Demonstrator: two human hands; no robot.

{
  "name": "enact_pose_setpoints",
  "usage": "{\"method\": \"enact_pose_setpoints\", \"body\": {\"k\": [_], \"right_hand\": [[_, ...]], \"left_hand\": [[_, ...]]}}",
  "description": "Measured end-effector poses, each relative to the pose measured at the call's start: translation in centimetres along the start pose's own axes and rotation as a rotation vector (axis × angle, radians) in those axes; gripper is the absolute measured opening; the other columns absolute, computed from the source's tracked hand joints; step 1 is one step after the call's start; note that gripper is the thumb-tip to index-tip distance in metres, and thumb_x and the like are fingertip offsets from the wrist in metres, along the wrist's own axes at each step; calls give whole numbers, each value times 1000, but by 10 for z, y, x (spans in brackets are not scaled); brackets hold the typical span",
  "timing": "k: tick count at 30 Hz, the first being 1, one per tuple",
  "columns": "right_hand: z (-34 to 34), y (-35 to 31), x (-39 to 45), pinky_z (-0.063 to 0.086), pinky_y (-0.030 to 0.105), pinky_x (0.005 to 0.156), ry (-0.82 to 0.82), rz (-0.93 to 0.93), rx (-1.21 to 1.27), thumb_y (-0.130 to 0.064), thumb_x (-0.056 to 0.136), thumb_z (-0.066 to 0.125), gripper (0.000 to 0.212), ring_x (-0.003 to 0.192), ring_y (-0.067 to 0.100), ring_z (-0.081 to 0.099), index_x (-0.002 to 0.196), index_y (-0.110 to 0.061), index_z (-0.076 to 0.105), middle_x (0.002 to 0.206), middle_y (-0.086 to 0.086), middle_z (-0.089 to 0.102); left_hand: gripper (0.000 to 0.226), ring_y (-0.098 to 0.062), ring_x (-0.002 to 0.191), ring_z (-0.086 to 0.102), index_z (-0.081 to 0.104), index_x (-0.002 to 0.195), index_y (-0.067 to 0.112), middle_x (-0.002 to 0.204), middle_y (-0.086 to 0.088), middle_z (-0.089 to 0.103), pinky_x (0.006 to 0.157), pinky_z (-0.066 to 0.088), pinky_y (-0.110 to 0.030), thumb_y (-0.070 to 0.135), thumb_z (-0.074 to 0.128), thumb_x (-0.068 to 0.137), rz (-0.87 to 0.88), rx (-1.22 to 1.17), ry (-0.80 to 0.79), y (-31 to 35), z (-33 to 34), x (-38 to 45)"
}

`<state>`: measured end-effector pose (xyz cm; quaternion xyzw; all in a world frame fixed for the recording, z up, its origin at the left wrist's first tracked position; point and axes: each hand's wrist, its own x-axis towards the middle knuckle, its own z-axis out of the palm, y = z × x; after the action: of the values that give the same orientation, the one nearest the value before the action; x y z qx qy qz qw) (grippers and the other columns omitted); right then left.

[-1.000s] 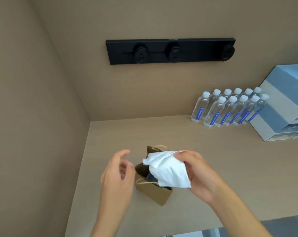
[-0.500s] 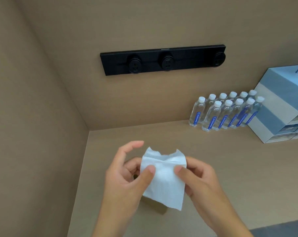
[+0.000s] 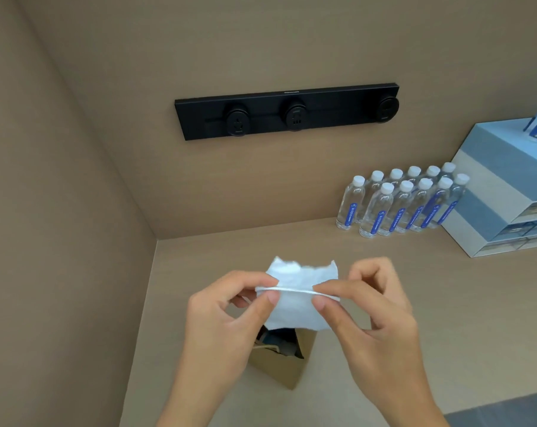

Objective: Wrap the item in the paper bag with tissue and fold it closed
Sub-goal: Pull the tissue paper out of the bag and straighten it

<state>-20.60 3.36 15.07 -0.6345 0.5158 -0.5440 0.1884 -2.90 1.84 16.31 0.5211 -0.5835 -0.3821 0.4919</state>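
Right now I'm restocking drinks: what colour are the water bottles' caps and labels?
White caps, blue labels on the clear water bottles, seen in the head view.

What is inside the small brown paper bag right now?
The brown paper bag stands open on the beige counter. Something dark shows inside, too unclear to identify. The white tissue, pinched by the left hand and right hand, covers part of the opening.

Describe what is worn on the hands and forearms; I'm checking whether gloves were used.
No gloves. The left hand and right hand are bare, with short, unpainted nails. No rings, watch or bracelets show. Both forearms are bare down to the picture's bottom edge; no sleeve is visible.
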Motion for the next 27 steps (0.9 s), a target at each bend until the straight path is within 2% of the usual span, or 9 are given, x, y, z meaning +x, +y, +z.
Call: {"method": "enact_pose_setpoints", "body": {"k": [3, 6, 10, 13, 15, 18, 21, 25, 27], "right_hand": [[-5, -8, 10, 38, 13, 84, -84, -13, -21, -21, 79, 72, 3, 97, 18, 56, 76, -21, 72, 102, -6, 54], [-5, -13, 22, 43, 11, 74, -155, -78, 5, -24, 81, 67, 7, 86, 11, 63, 77, -19, 69, 89, -12, 65], [-2, -3, 31, 49, 20, 63, -171, 299, 514, -30, 72, 75, 24, 71, 14, 66, 86, -11, 70, 79, 3, 73], [13, 8, 21, 47, 44, 81, -327, 511, 848, -27, 79, 75, 42, 93, 34, 65, 108, 3, 66, 105, 31, 68], [28, 10, 13, 46, 48, 94, -295, 567, 1037, -18, 86, 68, 41, 112, 40, 61, 118, 6, 62, 122, 32, 62], [53, 13, 3, 43, 50, 101, -152, 594, 1204, -11, 87, 66, 40, 116, 39, 58, 122, 6, 59, 127, 30, 60], [72, 18, -2, 44, 58, 99, -92, 660, 1127, -11, 86, 69, 36, 110, 41, 61, 117, 6, 62, 122, 33, 61], [74, 34, -8, 57, 38, 72, -33, 735, 745, -16, 81, 67, 17, 88, 25, 71, 97, -19, 72, 94, 7, 76], [73, 42, -17, 54, 30, 58, -146, 698, 323, -23, 81, 60, 8, 73, 13, 68, 86, -28, 64, 77, -1, 71]], "left_hand": [[8, -7, 87, 57, 78, 77, 29, 90, 11, 58, 73, 40, -3, 25, 75, 71, 67, 139, -82, 6, -5, 4], [5, -8, 84, 60, 78, 74, 25, 84, 8, 62, 68, 41, -4, 27, 74, 75, 108, 138, -166, 10, -5, 12], [8, -12, 69, 68, 79, 75, 15, 75, -6, 77, 62, 52, -18, 21, 74, 76, 1, -207, -86, 5, -5, 23], [14, -15, 74, 73, 80, 80, 11, 80, -7, 81, 64, 56, -18, 23, 74, 78, -107, -352, -40, -6, -3, 25], [17, -19, 76, 75, 80, 82, 9, 82, -10, 81, 65, 57, -20, 25, 75, 77, -154, -390, -28, -16, -3, 27], [27, -24, 75, 75, 80, 85, 6, 84, -16, 80, 65, 59, -26, 30, 80, 74, -195, -430, -25, -32, -6, 29], [31, -24, 73, 71, 79, 84, 6, 82, -17, 79, 65, 57, -29, 37, 77, 76, -230, -410, -9, -54, -8, 29], [23, -14, 65, 60, 78, 76, 24, 75, 5, 72, 63, 47, -22, 19, 63, 94, -290, -102, 174, -98, -12, 34], [25, -8, 71, 60, 70, 84, 39, 99, 8, 65, 67, 45, -9, 15, 64, 92, -252, 130, -56, -112, -10, 34]]}}
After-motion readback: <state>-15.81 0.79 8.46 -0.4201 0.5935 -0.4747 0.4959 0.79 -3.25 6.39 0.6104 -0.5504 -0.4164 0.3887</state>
